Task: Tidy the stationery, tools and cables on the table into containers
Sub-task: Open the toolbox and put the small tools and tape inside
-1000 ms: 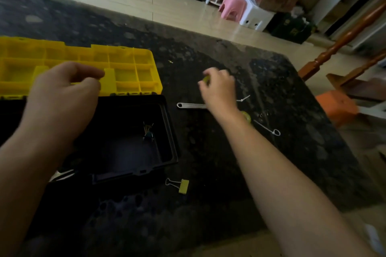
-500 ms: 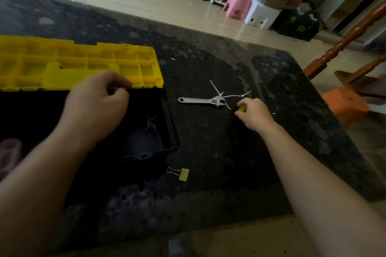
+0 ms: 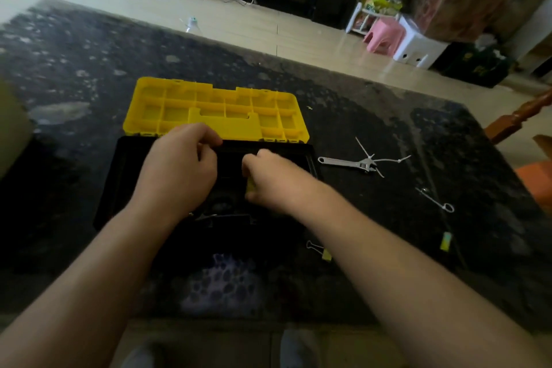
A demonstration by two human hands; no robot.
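**Both hands over the open tool box: right one holds a yellow-green piece**

- Counter [image 3: 388, 116]: dark speckled stone, seen from the person's standing side.
- Tool box [image 3: 109, 188]: black tray, open, near the front middle of the counter. Its yellow lid [image 3: 215, 110] lies folded back flat behind it, ribbed inner side up.
- Left grip [image 3: 179, 173]: a bare hand over the left half of the tray, fingers curled, thumb and forefinger at the far rim. I cannot tell whether it holds anything.
- Right grip [image 3: 277, 179]: a bare hand over the right half of the tray, closed round a small yellow-green piece [image 3: 251, 185] that shows at the palm side, above the tray's inside. What the piece is I cannot make out.
- Inside the tray, near the front wall: a dim metallic glint, too dark to identify.
- Wrench [image 3: 343, 162]: silver, adjustable, flat on the counter just right of the box, head pointing right.
- Cable ties [image 3: 363, 148]: white, crossing at the wrench head.
- Looped tie [image 3: 436, 202]: lies alone, further right and nearer.
- Binder clip [image 3: 324, 252]: yellow with wire handles, near the box's front right corner.
- Small yellow tab [image 3: 445, 240]: right of the clip, well apart from it.
- Pink stool [image 3: 385, 34]: on the floor beyond the counter.
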